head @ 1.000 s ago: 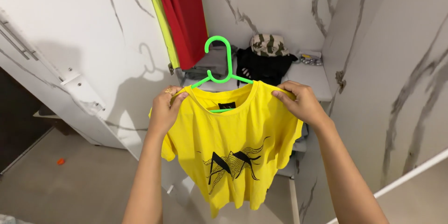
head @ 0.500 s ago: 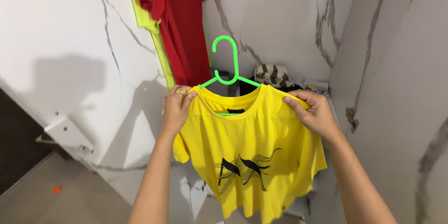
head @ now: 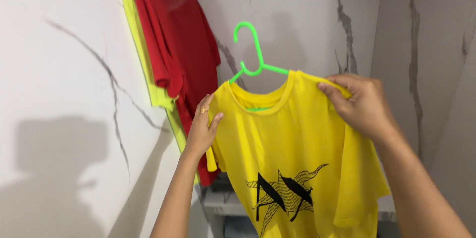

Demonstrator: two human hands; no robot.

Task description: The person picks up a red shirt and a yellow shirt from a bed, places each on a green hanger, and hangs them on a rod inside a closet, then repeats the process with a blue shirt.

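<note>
A yellow T-shirt with a black print on its front hangs on a bright green plastic hanger, held up in front of me. My left hand grips the shirt's left shoulder; a ring shows on one finger. My right hand pinches the right shoulder over the hanger's arm. The hanger's hook stands free above the collar, tilted slightly left.
A red T-shirt and a lime-yellow one behind it hang at the upper left against the white marbled wall. Marbled panels close in at the back and right. A white shelf shows below the shirt.
Both hands have raised the shirt and hanger and carried them toward the hanging red shirt. My view has tilted up, so the shelf with the folded clothes and cap has dropped out of sight.
</note>
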